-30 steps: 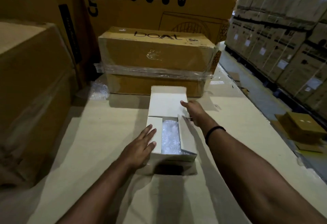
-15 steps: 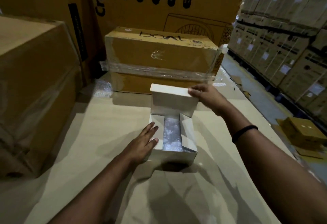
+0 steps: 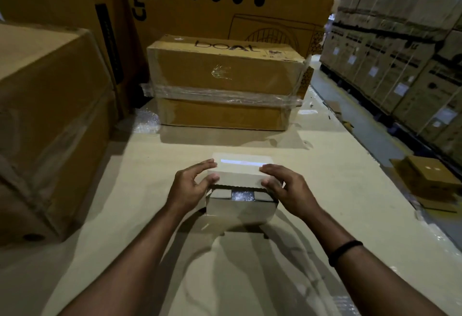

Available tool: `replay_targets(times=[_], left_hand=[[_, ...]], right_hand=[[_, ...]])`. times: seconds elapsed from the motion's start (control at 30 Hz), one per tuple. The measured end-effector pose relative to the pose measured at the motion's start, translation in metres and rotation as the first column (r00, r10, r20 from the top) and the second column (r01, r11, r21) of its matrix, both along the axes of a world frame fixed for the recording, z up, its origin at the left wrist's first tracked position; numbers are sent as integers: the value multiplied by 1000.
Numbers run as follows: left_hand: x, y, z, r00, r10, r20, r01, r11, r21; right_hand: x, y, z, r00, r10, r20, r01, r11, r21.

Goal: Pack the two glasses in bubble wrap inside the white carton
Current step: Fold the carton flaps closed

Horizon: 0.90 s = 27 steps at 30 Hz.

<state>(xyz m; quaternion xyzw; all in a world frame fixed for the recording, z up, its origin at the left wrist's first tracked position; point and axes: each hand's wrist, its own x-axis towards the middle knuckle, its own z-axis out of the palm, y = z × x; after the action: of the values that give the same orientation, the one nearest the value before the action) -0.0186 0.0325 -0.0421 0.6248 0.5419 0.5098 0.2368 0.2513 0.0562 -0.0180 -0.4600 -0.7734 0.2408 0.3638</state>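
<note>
The white carton sits on the cardboard-covered table in front of me. Its lid is folded down over the top, with only a narrow gap left at the near edge. Through that gap a strip of bubble wrap shows; the glasses inside it are hidden. My left hand pinches the lid's near left corner, fingers on top and thumb at the front edge. My right hand holds the near right corner the same way.
A taped brown "boAt" box stands just behind the carton. A large brown box walls off the left side. A scrap of bubble wrap lies at the back left. The table's edge drops off to the right, with stacked cartons across the aisle.
The lid, standing upright before, has been swung down over the carton. My left hand left the side flap and my right hand came nearer; both now hold the lid's near corners.
</note>
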Motion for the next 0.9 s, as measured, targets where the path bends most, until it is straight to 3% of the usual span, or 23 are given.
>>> replay_targets(times=[0.27, 0.6, 0.73, 0.9], left_hand=[[-1, -12, -20, 999, -9, -40, 6, 998, -61], [0, -9, -13, 972, -14, -233, -10, 995, -103], [9, 25, 9, 945, -72, -320, -9, 970, -245], [23, 47, 3, 816, -245, -523, -34, 884, -466]], right_hand=[[5, -3, -31, 999, 33, 41, -33, 999, 19], [1, -3, -27, 988, 12, 153, -19, 999, 43], [-15, 40, -5, 926, -39, 375, 80, 992, -96], [-33, 67, -19, 792, 31, 609, 128, 968, -215]])
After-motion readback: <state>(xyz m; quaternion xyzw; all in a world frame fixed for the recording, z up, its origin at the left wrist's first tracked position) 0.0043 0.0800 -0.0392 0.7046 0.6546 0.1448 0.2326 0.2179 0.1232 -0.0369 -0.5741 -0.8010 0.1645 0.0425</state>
